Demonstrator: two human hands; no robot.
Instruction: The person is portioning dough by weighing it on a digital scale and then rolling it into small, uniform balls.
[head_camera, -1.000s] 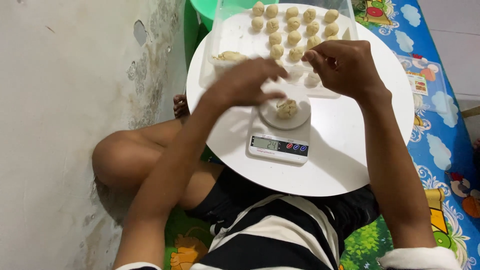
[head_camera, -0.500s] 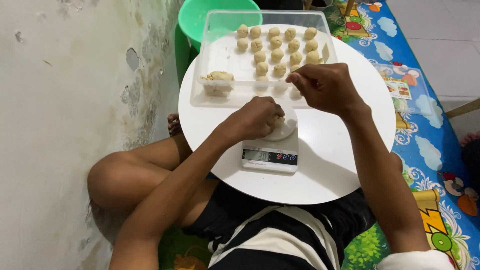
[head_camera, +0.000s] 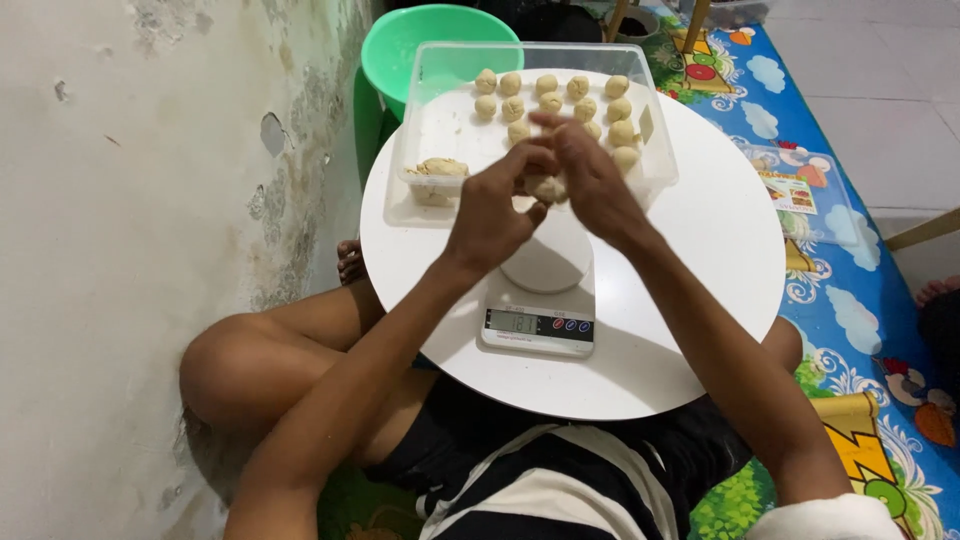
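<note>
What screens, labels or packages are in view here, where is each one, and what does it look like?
Scale screen: front strip of the white kitchen scale on the round table, a grey rectangle with dark digits and small coloured buttons beside it.
Clear flat package: on the blue mat right of the table, with a colourful printed card inside.

You have a small pale dough piece (head_camera: 548, 188) pinched between your left hand (head_camera: 497, 205) and right hand (head_camera: 590, 180), just above centre of the frame. It looks lumpy and roughly round, mostly hidden by your fingers, and it is lifted clear above the scale's (head_camera: 541, 300) white platform.
</note>
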